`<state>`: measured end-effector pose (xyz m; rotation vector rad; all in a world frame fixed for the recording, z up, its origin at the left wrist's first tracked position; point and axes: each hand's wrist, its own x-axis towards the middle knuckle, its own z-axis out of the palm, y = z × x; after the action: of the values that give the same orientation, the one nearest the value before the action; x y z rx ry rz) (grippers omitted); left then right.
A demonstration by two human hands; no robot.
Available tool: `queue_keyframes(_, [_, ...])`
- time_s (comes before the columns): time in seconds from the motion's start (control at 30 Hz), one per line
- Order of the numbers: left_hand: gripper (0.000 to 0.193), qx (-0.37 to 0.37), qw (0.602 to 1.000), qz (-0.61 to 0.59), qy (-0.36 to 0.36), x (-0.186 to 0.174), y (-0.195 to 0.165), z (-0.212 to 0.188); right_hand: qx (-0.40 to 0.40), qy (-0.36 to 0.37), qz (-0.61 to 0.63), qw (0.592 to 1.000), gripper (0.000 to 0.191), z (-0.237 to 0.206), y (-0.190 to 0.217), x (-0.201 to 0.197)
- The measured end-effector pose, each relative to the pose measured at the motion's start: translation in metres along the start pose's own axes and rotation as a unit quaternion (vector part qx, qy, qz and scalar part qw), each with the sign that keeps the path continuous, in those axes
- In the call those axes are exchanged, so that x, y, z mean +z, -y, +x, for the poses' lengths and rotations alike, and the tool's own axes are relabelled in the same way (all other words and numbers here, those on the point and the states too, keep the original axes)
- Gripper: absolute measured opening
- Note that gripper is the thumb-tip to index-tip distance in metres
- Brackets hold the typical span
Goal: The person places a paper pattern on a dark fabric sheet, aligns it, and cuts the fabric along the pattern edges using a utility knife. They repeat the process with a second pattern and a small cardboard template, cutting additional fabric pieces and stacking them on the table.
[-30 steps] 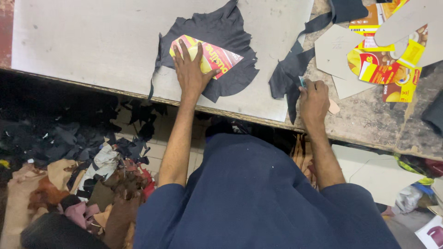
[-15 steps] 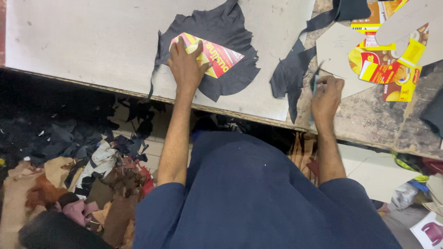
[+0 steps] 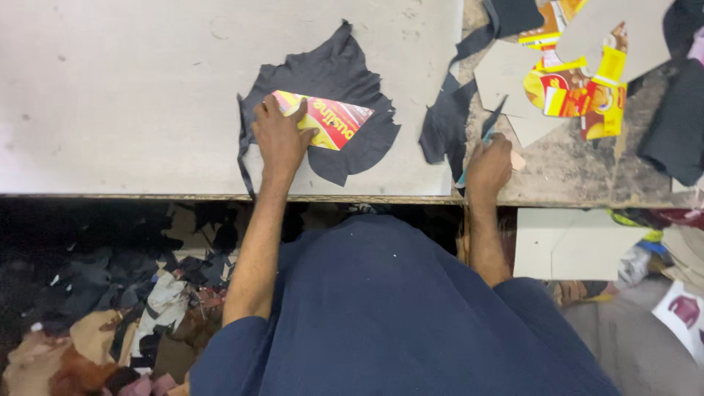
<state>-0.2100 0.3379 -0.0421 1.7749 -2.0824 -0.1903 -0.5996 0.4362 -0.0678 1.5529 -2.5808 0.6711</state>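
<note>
My left hand presses flat on a red and yellow printed cardboard template. The template lies on a ragged piece of dark grey leather spread on a pale cutting board. My right hand rests near the board's right edge, closed around a thin teal-handled cutting tool. A dark leather offcut strip lies just left of that hand.
Grey card patterns and red and yellow printed card pieces lie on the worn bench at the right. More dark leather sits at the far right. Leather scraps cover the floor at the lower left. A grey card sheet hangs below the bench.
The view has shifted slightly. My left hand stays on the template. My right hand has drawn a little towards the bench's front edge with the tool.
</note>
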Motion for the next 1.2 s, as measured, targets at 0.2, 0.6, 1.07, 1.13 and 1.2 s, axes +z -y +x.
queue_keyframes(0.2, [0.058,0.09,0.995,0.035,0.008,-0.002,0.009,0.002,0.104,0.014,0.099,0.989,0.026,0.019,-0.031,0.015])
queue_keyframes(0.6, [0.039,0.223,0.961,-0.046,0.159,0.027,0.081,0.074,0.012,-0.036,-0.09,0.995,0.016,0.0,-0.023,0.015])
queue_keyframes(1.07, [0.074,0.221,0.881,-0.084,0.409,-0.003,0.087,0.134,-0.323,0.018,0.2,0.925,0.018,-0.06,0.155,-0.004])
queue_keyframes(1.13, [0.072,0.236,0.869,-0.096,0.424,-0.003,0.088,0.136,-0.348,0.083,0.221,0.908,0.023,-0.083,0.212,0.018])
queue_keyframes(1.2, [0.074,0.249,0.879,-0.074,0.399,0.0,0.089,0.135,-0.394,0.101,0.217,0.887,0.021,-0.087,0.254,0.043])
